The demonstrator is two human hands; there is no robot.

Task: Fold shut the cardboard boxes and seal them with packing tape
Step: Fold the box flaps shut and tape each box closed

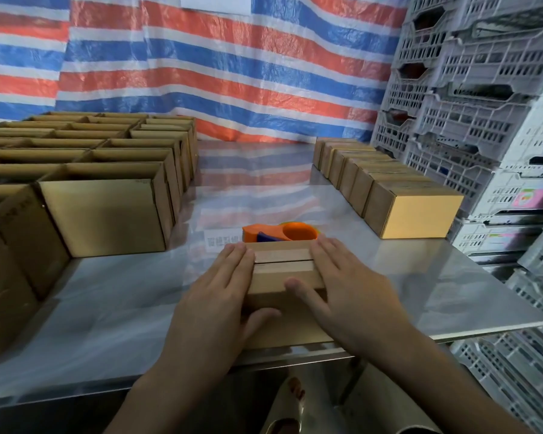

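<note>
Head view: nearest the camera, the left grip [223, 286] and the right grip [342, 283], both bare hands, are lying flat on the top of a small cardboard box [282, 270]. This box is sitting at the near edge of the worktop [132, 296]. Both grips are spread, with fingers straight and pressing the top flaps down from either side, and each thumb is resting against the near face of the box. Neither grip is pinching anything. The flaps are meeting along a dark centre seam. Pale strips are running beside it, and whether these are tape cannot be told. The step in hand is judged to be the folding shut, with sealing not yet begun. An orange tape dispenser [279, 233] is lying untouched just behind the box. The next move is calling for one grip to keep the flaps down while the other is reaching over for the dispenser, then drawing tape along the seam. Open boxes [101, 211] are waiting at the left, and closed boxes [414, 211] are standing in a row at the right.
</note>
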